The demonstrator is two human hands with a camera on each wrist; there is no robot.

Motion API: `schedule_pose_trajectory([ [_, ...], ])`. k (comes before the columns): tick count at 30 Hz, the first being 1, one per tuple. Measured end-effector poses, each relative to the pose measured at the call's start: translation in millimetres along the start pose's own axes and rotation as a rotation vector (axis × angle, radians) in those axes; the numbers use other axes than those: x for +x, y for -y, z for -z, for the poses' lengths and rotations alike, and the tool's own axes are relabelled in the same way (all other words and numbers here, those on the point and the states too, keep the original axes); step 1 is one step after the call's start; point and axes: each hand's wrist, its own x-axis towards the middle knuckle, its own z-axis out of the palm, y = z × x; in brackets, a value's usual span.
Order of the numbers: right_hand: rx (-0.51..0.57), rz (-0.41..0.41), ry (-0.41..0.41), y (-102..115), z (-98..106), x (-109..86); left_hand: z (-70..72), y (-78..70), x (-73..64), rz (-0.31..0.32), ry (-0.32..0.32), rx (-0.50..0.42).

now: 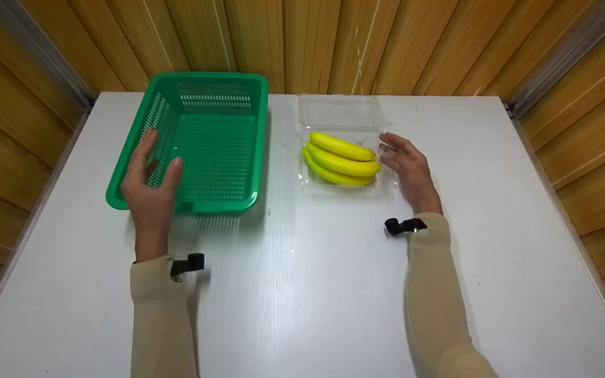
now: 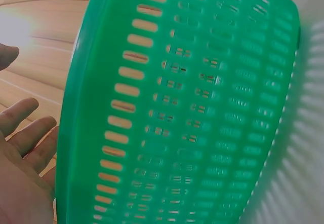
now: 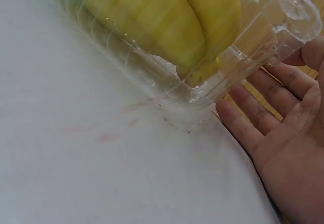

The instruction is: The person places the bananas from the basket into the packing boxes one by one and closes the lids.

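Note:
A bunch of yellow bananas (image 1: 342, 163) lies in a clear plastic clamshell box (image 1: 305, 181), whose lid (image 1: 340, 113) is folded back toward the wall. At the box's right side is my right hand (image 1: 407, 168), its fingers extended with the tips right at the clear wall; the right wrist view shows the palm (image 3: 293, 158) facing the box. A green plastic basket (image 1: 258, 173) with slotted walls stands to the left, nothing inside it. My left hand (image 1: 147, 194) is over the basket's near left rim, thumb spread from the fingers, holding nothing.
Both objects stand on a white table (image 1: 302, 294), toward its far edge. Wood-look panels (image 1: 313, 42) close off the back and both sides. A black wrist mount (image 1: 187, 265) sits on the left sleeve, another mount (image 1: 405, 226) on the right.

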Motion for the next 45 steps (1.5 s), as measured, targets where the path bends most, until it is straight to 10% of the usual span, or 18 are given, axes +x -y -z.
schedule_pose_trajectory([
  [20, -0.08, 0.009, 0.015, -2, 1, 0.5, -49.2, -18.4, -5.0, -0.038, 0.038, -0.122],
  [45, -0.118, -0.009, 0.05, -1, 4, -0.5, -138.6, -43.6, -22.0, -0.062, 0.276, -0.205],
])
